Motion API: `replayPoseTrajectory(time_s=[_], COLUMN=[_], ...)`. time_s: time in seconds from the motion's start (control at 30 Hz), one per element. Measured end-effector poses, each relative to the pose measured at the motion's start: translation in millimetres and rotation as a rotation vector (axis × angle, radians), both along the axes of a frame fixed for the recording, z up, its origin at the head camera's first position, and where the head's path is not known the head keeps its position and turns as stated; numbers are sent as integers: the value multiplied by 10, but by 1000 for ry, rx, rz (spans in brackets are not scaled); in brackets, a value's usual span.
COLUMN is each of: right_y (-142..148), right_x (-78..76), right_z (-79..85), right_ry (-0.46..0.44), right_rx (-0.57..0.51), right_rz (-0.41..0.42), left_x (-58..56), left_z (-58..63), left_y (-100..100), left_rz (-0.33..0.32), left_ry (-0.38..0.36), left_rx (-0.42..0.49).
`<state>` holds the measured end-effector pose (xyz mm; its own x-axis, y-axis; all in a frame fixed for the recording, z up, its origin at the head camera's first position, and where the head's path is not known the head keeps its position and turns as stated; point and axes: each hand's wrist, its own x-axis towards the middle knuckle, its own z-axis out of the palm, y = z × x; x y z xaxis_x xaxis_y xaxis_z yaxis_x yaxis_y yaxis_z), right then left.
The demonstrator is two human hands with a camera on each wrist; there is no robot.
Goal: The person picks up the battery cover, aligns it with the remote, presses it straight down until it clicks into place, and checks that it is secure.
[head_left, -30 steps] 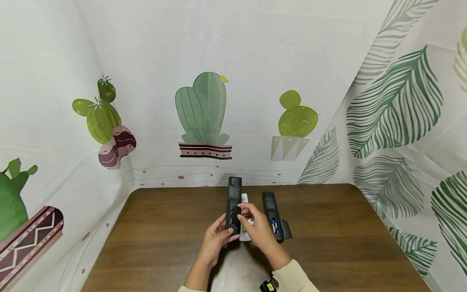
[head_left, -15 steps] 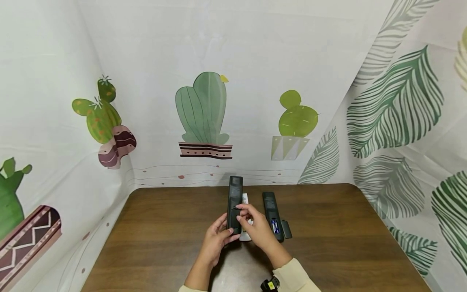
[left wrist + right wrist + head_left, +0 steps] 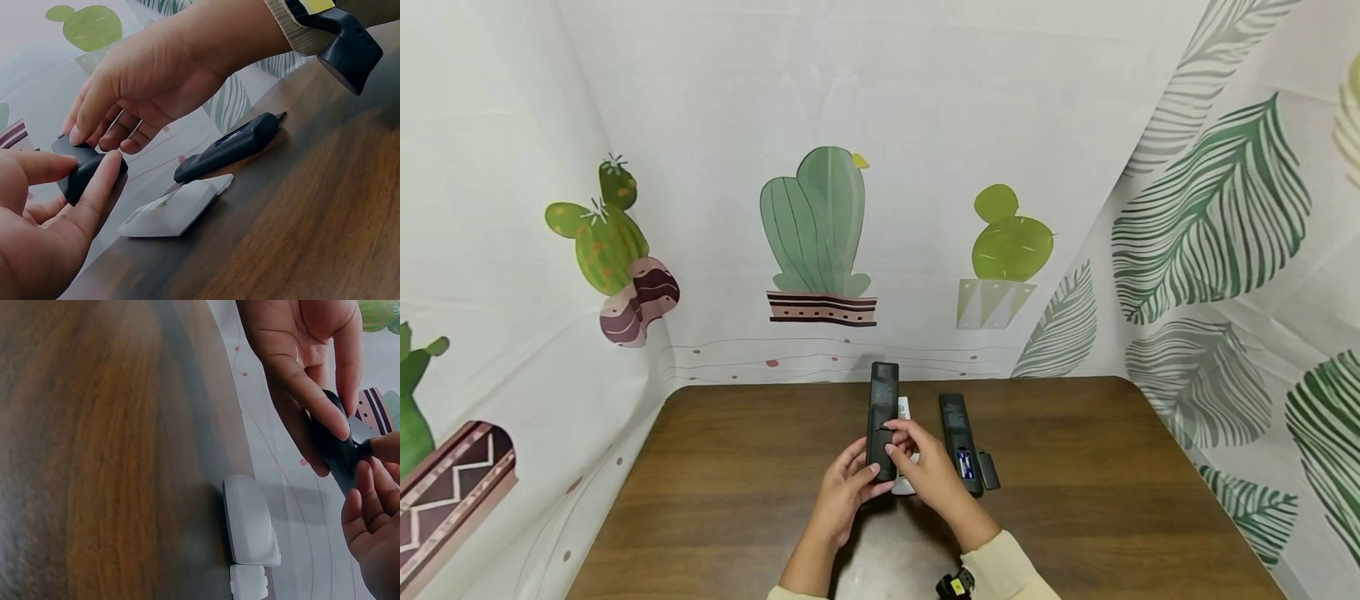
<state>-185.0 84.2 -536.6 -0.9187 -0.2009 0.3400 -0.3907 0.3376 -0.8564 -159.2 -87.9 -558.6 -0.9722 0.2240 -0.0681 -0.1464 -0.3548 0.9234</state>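
Observation:
My left hand (image 3: pixel 841 492) grips the lower end of a black remote control (image 3: pixel 884 393), tilted up with its back facing me. With thumb and fingertips, my right hand (image 3: pixel 934 477) pinches the battery cover (image 3: pixel 883 442), which lies over the compartment so no batteries show there. In the left wrist view both hands meet around the black remote's end. On the table to the right lies a second black remote control (image 3: pixel 957 425), its compartment uncovered and blue batteries (image 3: pixel 966 465) visible inside. Its loose cover (image 3: pixel 988 471) rests beside it.
Beneath my hands a white remote control (image 3: pixel 169 209) lies on the wooden table (image 3: pixel 722 467), partly hidden in the head view. A separate white piece (image 3: pixel 249 582) sits at its end in the right wrist view. A patterned cloth (image 3: pixel 917 100) hangs behind the table.
The battery cover has moved left over the held remote's compartment, hiding the blue batteries that showed a second ago. Both hands stay nearly in place.

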Motion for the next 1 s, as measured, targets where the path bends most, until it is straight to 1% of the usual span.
replayPoseTrajectory(time_s=[0.27,0.37,0.7,0.77,0.9,1.0], right_y=[-35,-39,19,23,20,2], right_x=[11,14,-8,-5,0,3], right_z=[16,17,-14,-11,-12,-22], right_ry=[-23,-36,-33,-33,-48,-69], right_rx=[31,27,2,0,-8,-35], right_rz=[-47,-52,-11,-15,-43,-77], left_x=[9,9,10,12,13,13], left_z=[-12,-15,-7,-4,-6,-11], left_y=[12,12,10,13,16,16], left_rz=[7,8,3,3,5,7], left_ry=[-9,-9,-10,-10,-12,-18], left_rx=[5,2,4,4,4,7])
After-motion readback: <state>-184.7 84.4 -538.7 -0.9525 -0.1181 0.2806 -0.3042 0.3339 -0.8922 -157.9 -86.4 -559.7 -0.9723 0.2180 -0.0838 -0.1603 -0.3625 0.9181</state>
